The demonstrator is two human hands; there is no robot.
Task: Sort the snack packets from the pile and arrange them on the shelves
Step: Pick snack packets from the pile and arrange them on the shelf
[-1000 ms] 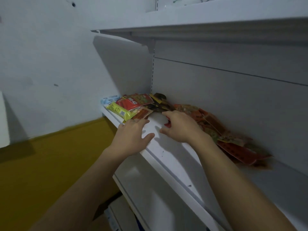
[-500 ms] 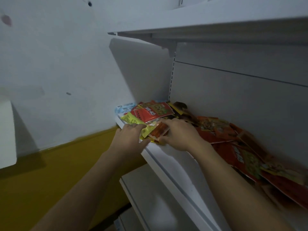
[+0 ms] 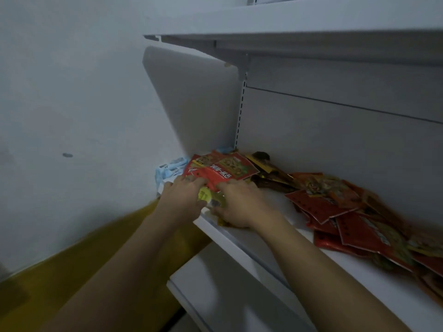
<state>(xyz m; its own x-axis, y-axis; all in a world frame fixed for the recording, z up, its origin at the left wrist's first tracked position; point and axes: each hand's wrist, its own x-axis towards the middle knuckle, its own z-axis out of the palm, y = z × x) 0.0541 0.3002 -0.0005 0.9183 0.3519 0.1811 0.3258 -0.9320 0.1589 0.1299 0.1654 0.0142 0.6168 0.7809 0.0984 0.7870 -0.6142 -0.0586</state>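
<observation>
Snack packets lie on a white shelf [image 3: 263, 238]. At its left end a red packet [image 3: 223, 170] tops a small stack, with light blue packets [image 3: 169, 170] behind it. Under it lies a yellow packet [image 3: 208, 196], and both hands are on this stack. My left hand [image 3: 183, 198] grips the stack's left side, fingers curled onto the red packet's edge. My right hand [image 3: 236, 204] grips the right side, over the yellow packet. A loose pile of red and orange packets [image 3: 347, 212] spreads along the shelf to the right. Dark and gold packets [image 3: 268, 171] lie by the back panel.
An upper shelf [image 3: 311, 32] overhangs closely. A lower shelf [image 3: 227, 283] juts out beneath my arms. A white side panel [image 3: 191, 99] closes the shelf's left end. The wall on the left is white above and yellow [image 3: 72, 271] below.
Both hands moved from the shelf's front edge onto the left stack and closed on it. The camera view shifted left and closer.
</observation>
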